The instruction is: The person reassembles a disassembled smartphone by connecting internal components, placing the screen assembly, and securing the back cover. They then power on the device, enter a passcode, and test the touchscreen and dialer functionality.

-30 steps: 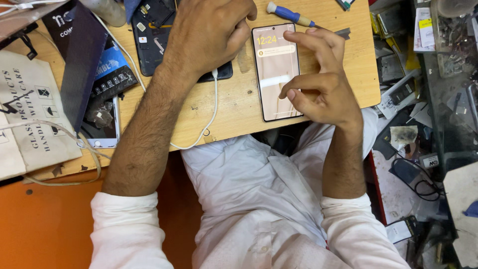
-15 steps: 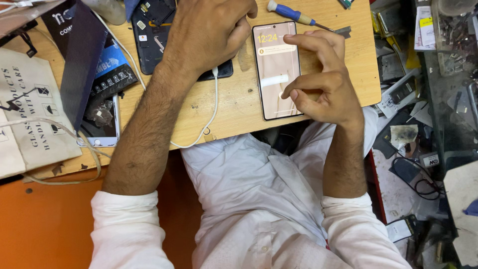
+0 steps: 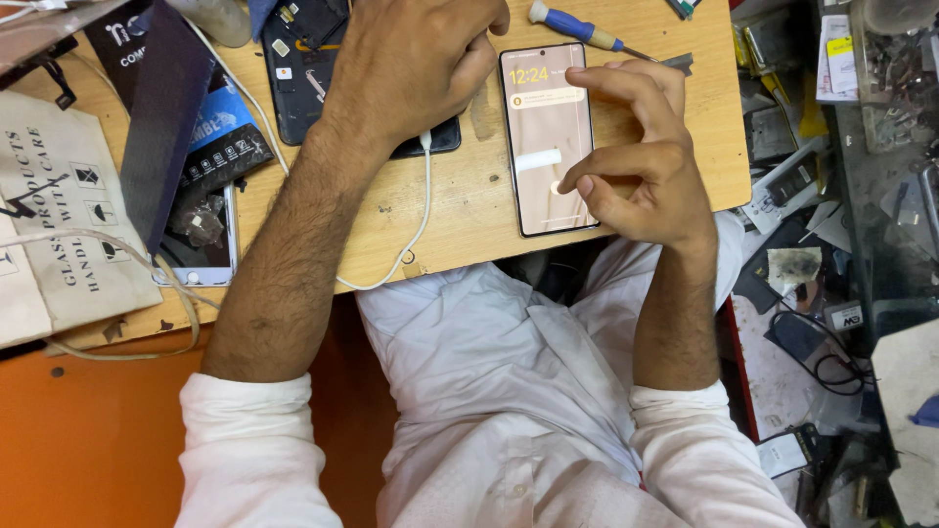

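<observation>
1. presently, lit phone (image 3: 548,137): lies flat, face up, lengthwise on the wooden board (image 3: 460,220), near its right end; screen on.
2. right hand (image 3: 641,161): rests over the phone's right edge; thumb tip on the lower screen, index finger curled above the upper screen, other fingers bent loosely; it grips nothing.
3. left hand (image 3: 416,64): lies palm down, fingers half curled, on the dark opened phone (image 3: 313,68); whether it pinches anything underneath cannot be told.
4. white cable (image 3: 416,230): comes out from under the left hand and loops across the board toward its near edge, just left of the lit phone.
5. blue-handled screwdriver (image 3: 577,27): lies at the board's far edge, just beyond the lit phone's top.
6. grey phone (image 3: 196,240): lies face up at the board's left side, partly under a dark box (image 3: 156,108).
7. blue packet (image 3: 220,132): tucked between the dark box and the opened phone.
8. cloth bag (image 3: 59,215): printed, pale, at far left with cord handles.
9. cluttered shelf (image 3: 841,196): right of the board, holding small parts and wires.
</observation>
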